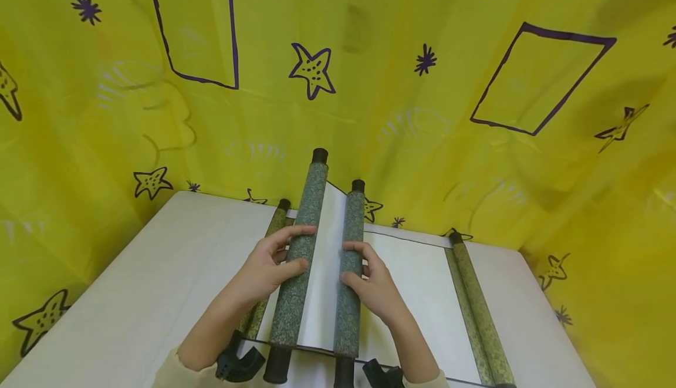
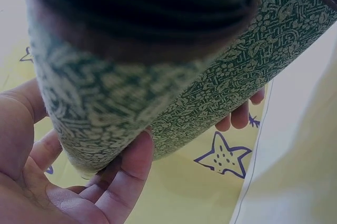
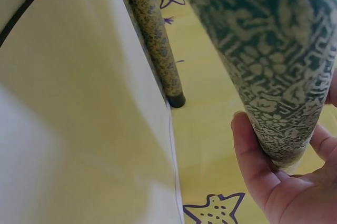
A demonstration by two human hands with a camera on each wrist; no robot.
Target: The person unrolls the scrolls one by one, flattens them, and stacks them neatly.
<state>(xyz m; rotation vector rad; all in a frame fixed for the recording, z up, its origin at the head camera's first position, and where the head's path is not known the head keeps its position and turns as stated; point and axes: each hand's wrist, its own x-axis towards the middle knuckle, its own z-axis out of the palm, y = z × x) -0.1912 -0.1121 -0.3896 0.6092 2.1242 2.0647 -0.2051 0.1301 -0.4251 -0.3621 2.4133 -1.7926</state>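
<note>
A scroll backed in green patterned cloth is held partly unrolled above the table. My left hand (image 1: 266, 265) grips its left roll (image 1: 293, 306), thumb and fingers curled round it. The right roll (image 1: 347, 317) is held by my right hand (image 1: 372, 282) in the same way. Between the rolls shows a narrow white strip (image 1: 322, 270). Black knobs (image 1: 319, 155) cap the ends. In the left wrist view, the green cloth (image 2: 210, 98) fills the space above my left fingers. The right wrist view has the roll (image 3: 279, 71) resting in my curled right hand (image 3: 295, 192).
Beneath lies a second scroll, its white sheet (image 1: 417, 294) spread on the white table (image 1: 127, 306). Its olive patterned rolls stand at the right (image 1: 477, 306) and left (image 1: 277, 221), the left one partly hidden. A yellow curtain (image 1: 369, 112) with purple stars surrounds the table.
</note>
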